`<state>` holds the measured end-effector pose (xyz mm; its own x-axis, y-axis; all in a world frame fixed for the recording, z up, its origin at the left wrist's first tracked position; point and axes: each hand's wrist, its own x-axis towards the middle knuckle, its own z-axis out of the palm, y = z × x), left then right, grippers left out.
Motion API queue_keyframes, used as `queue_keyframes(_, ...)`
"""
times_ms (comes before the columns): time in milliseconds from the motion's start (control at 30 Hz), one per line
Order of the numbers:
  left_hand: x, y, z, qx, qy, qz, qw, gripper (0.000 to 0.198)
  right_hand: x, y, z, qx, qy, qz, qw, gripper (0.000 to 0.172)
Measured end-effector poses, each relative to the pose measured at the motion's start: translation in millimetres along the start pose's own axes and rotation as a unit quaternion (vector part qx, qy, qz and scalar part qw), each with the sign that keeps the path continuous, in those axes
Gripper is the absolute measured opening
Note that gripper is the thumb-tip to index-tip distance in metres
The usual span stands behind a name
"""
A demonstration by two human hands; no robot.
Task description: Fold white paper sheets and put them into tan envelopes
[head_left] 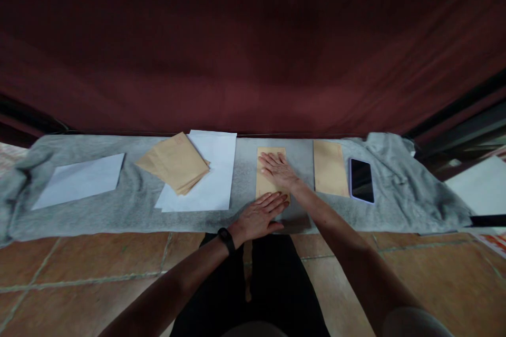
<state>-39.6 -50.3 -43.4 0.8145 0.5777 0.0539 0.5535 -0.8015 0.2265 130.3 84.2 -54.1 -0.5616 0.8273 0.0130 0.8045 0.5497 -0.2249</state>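
Wears 1 black band (pixel 226 241) with a rounded dark face around the left wrist (pixel 237 232); leaves 2 forearms (pixel 179 280) bare; shows a dull grey sleeve edge (pixel 413 322) high on the right arm (pixel 348 237); wears plain black trousers (pixel 279 279) below.

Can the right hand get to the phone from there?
Probably yes. The right hand lies flat on an envelope, gripping nothing. Only a second envelope, lying flat, shows between it and the phone, so the hand could likely pass over.
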Motion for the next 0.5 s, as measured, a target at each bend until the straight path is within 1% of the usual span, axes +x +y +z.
queue_keyframes(167,-2,-1,3.4,-0.015,0.000,0.004,1.000,0.068,-13,-8,2,0.012,-0.018,-0.033,0.999,0.057)
queue_keyframes(500,-3,2,-1.3,-0.031,-0.018,-0.004,0.999,0.062,-42,-23,-2,0.052,-0.041,-0.073,0.995,0.058)
